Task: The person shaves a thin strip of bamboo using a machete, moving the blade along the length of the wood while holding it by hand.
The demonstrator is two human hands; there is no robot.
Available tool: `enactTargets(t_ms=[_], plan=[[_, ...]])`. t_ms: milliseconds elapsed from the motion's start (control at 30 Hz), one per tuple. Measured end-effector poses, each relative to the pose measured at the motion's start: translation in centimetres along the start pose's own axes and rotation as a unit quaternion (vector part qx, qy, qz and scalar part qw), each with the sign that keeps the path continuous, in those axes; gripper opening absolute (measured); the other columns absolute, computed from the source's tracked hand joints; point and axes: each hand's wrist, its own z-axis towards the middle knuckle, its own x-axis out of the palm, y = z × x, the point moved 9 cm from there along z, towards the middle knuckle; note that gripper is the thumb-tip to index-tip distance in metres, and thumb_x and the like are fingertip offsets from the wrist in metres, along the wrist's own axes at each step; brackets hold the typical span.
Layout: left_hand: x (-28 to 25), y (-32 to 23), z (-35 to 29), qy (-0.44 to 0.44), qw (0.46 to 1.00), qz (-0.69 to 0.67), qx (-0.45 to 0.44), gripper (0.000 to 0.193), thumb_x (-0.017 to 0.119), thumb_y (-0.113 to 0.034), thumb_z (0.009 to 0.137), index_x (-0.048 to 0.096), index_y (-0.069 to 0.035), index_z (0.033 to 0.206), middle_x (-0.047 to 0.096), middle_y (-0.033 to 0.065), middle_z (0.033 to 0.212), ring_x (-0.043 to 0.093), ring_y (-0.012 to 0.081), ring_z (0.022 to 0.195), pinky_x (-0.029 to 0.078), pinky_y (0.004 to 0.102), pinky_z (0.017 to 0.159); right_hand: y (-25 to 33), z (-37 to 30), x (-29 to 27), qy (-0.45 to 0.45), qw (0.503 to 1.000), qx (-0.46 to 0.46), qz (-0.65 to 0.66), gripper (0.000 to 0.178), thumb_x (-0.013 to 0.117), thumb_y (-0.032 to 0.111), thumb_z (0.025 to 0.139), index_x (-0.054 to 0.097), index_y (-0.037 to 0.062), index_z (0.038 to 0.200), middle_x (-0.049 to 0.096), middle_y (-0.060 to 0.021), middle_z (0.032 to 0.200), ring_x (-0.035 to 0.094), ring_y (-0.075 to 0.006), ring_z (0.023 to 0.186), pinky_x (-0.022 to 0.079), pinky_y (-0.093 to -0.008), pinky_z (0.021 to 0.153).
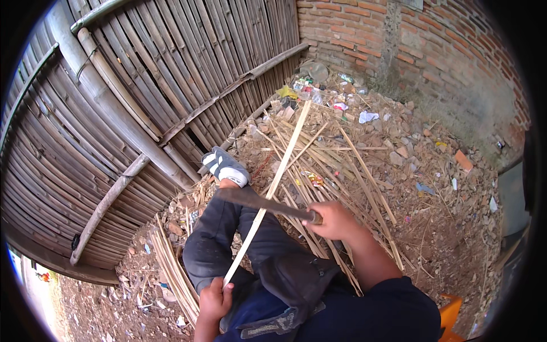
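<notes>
My left hand grips the near end of a long, pale bamboo strip, which slants up across my legs toward the far wall. In my right hand is the handle of a machete. Its dark, broad blade points left and lies across the strip about midway along, apparently touching it. My legs in dark trousers are beneath both, with a grey and white shoe beyond the blade's tip.
Split bamboo strips lie scattered ahead and right; another bundle lies left of my legs. A bamboo fence runs along the left, a brick wall at the back. Rubble and litter cover the ground. Something orange stands lower right.
</notes>
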Motion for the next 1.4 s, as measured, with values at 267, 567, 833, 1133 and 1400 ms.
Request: enactTargets(t_ms=[267,567,833,1133,1400], plan=[[-0.9,0.0,0.0,-0.007,0.999,0.031,0.008,0.024,0.066,-0.025,0.098,0.056,-0.005,0.088,0.061,0.0193,0.062,0.064,0.0444,0.060,0.048,0.0525,0.052,-0.1,0.4,-0.6,0.019,1.000,-0.001,0.008,0.029,0.080,0.031,0.085,0.067,0.0059,0.087,0.062,-0.0137,0.068,0.063,-0.0346,0.063,0.049,-0.0425,0.061],[1.7,-1.1,0.1,0.063,0.998,0.011,-0.022,0.028,0.065,-0.031,0.099,0.057,-0.006,0.089,0.064,0.0194,0.066,0.065,0.0444,0.063,0.050,0.0531,0.056,0.1,-0.1,0.7,0.025,0.999,0.025,0.021,0.027,0.080,0.030,0.085,0.066,0.0064,0.085,0.062,-0.0131,0.067,0.064,-0.0330,0.064,0.048,-0.0438,0.060],[0.4,-0.1,-0.2,0.054,0.997,0.048,-0.029,0.028,0.067,-0.030,0.097,0.057,-0.005,0.089,0.063,0.0192,0.064,0.065,0.0440,0.061,0.049,0.0521,0.054,0.6,0.1,3.3,0.053,0.998,-0.023,0.002,0.028,0.080,0.033,0.083,0.068,0.0079,0.086,0.065,-0.0144,0.072,0.066,-0.0377,0.070,0.049,-0.0460,0.063],[0.6,-0.3,-0.3,0.014,1.000,0.016,0.006,0.026,0.068,-0.028,0.097,0.057,-0.005,0.089,0.061,0.0192,0.060,0.064,0.0437,0.057,0.048,0.0521,0.051,1.5,0.4,3.4,0.026,0.999,-0.021,0.016,0.029,0.078,0.032,0.085,0.067,0.0065,0.091,0.065,-0.0164,0.072,0.067,-0.0392,0.072,0.050,-0.0475,0.064],[-0.1,0.5,-0.3,0.019,0.999,0.046,-0.008,0.027,0.069,-0.029,0.096,0.058,-0.004,0.092,0.062,0.0192,0.062,0.065,0.0435,0.058,0.050,0.0519,0.052,1.5,0.5,4.3,0.058,0.997,-0.040,0.020,0.028,0.079,0.032,0.083,0.066,0.0073,0.089,0.066,-0.0137,0.073,0.067,-0.0390,0.071,0.051,-0.0475,0.064]])
